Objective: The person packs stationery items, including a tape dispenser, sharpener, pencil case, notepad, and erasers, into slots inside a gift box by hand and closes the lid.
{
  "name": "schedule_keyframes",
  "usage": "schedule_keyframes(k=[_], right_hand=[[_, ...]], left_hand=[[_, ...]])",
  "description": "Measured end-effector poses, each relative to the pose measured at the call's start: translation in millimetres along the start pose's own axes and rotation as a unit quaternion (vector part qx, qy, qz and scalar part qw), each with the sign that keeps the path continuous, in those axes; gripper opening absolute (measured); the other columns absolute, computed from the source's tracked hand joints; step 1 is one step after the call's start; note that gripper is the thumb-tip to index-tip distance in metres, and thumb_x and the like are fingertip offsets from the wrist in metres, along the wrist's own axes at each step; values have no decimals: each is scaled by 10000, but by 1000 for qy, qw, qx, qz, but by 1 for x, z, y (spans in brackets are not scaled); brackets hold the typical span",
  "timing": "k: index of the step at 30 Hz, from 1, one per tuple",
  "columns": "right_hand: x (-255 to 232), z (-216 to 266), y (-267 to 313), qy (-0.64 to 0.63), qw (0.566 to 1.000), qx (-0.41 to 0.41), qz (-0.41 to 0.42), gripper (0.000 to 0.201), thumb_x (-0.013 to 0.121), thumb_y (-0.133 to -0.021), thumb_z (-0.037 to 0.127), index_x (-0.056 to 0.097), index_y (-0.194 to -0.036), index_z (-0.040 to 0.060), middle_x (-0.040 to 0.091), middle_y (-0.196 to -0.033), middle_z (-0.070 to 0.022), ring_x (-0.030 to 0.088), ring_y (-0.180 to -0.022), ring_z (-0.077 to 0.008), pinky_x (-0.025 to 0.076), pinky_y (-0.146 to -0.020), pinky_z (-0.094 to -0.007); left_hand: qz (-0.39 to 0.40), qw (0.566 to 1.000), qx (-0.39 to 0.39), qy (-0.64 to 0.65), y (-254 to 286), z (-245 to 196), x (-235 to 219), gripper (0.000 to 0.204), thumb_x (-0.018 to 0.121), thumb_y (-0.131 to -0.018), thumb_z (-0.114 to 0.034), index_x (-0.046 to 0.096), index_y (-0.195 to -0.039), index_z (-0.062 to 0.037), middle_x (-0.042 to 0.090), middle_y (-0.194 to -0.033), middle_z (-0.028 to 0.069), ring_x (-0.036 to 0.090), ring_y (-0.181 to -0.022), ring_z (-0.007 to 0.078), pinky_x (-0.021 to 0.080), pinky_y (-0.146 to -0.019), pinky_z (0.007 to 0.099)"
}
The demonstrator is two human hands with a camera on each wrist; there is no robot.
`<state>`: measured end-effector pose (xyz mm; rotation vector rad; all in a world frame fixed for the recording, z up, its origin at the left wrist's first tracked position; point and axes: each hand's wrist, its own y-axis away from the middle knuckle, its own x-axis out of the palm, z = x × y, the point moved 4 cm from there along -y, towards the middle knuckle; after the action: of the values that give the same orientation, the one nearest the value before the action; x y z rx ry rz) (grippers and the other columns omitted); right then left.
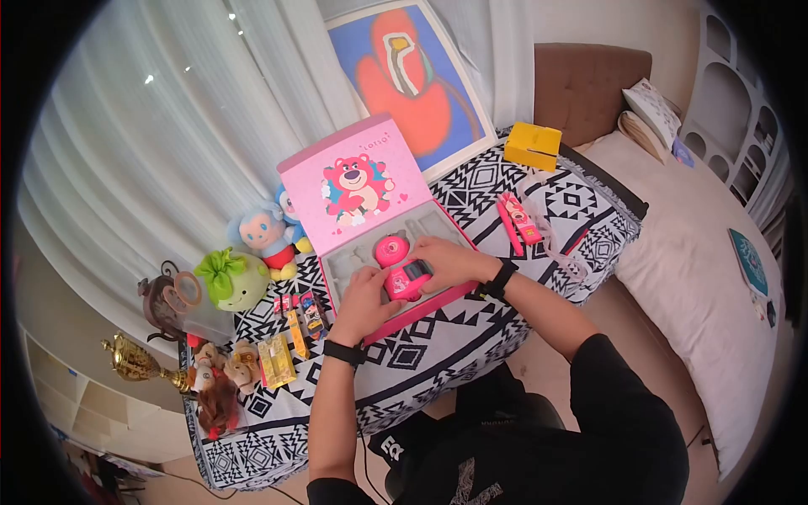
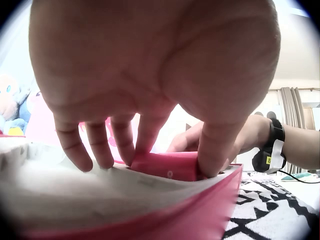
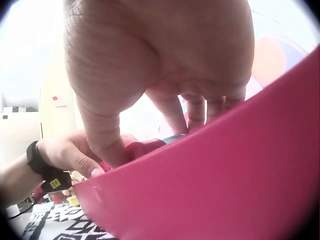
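Observation:
An open pink box (image 1: 421,313) with a grey moulded insert and a bear on its raised lid (image 1: 358,185) lies on the patterned cloth. Inside it is a pink item with a dark part (image 1: 402,284), and a round pink piece (image 1: 390,250) sits just behind. My left hand (image 1: 364,305) pinches the item's left side between thumb and index finger; the left wrist view shows the pink edge (image 2: 167,166) between them. From the right, my right hand (image 1: 452,263) grips the same item, its fingertips partly hidden by the box wall in the right wrist view.
Left of the box are plush toys (image 1: 237,282), small colourful packets (image 1: 276,360) and a gold trophy (image 1: 139,360). To its right lie a pink packaged item (image 1: 519,220) and a yellow box (image 1: 533,146). A framed picture (image 1: 421,84) leans behind.

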<state>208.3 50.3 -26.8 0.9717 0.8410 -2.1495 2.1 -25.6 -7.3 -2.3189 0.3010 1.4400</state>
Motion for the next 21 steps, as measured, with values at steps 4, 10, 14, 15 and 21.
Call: schedule_keyframes(k=[4, 10, 14, 15, 21], right_hand=[[0, -1, -1, 11, 1000, -2, 3, 606, 847, -710, 302, 693, -1201, -19, 624, -1199, -191, 599, -1161, -371, 496, -1008, -428], [1, -3, -1, 13, 1000, -8, 27, 571, 838, -736, 249, 689, -1218, -19, 620, -1209, -188, 594, -1171, -366, 485, -1025, -417], [1, -5, -3, -13, 1000, 2, 17, 486, 816, -761, 240, 711, -1167, -6, 633, -1166, -179, 607, -1144, -362, 486, -1014, -423], [2, -6, -2, -13, 1000, 7, 18, 486, 816, -761, 240, 711, -1167, -6, 633, -1166, -179, 607, -1144, -362, 486, -1014, -423], [9, -1, -2, 7, 1000, 1, -15, 338, 772, -800, 226, 736, -1049, 1, 628, -1085, -161, 615, -1084, -359, 494, -965, -439]], left_hand=[[8, 1000, 8, -18, -1, -4, -2, 713, 835, -847, -335, 607, -1405, 46, 601, -1278, 206, 560, -1220, 395, 466, -1069, 441], [-6, 999, 3, -46, -2, -3, 4, 608, 808, -878, -326, 663, -1359, 15, 608, -1266, 169, 569, -1185, 383, 483, -1028, 457], [-12, 997, 7, -71, -2, -7, 1, 571, 804, -875, -324, 682, -1339, -13, 615, -1246, 134, 575, -1158, 368, 492, -992, 464], [-4, 997, 6, -78, -2, -8, 1, 554, 794, -883, -330, 687, -1330, -21, 616, -1234, 124, 577, -1154, 361, 493, -982, 470], [-10, 982, 26, -187, -1, -14, 9, 503, 766, -895, -385, 701, -1267, -53, 624, -1184, 92, 582, -1142, 305, 474, -908, 479]])
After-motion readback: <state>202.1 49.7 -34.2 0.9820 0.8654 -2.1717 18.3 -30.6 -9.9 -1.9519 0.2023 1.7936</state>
